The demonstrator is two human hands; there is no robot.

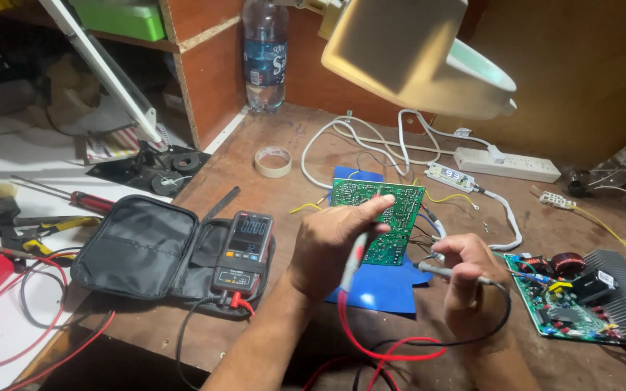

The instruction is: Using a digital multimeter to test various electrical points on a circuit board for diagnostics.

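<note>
On the left of the brown wooden bench lies an open black cloth case. On its right flap sits a dark meter with a lit screen, and a red lead and a black lead plug in at its bottom end.

Next comes the left hand. Its fingers are closed on the green circuit board and on a red test probe at once. The thumb lies flat on the face of the board. The probe runs down along the palm, and its red wire loops toward the near edge of the bench.

The board is held tilted up above a blue plastic sheet. It is upright, with its top edge away from the person. The left hand covers its lower left part; the right and lower right parts are bare.

The right hand is just to the right of and below the board. Its fingers pinch a thin black test probe like a pen. The probe lies sideways, and its tip points left at the board's lower right corner, very near it. I cannot tell if it touches.

Farther right lies a second green board with a grey ribbed metal block, close to that wrist. A big lamp shade hangs over it all.
</note>
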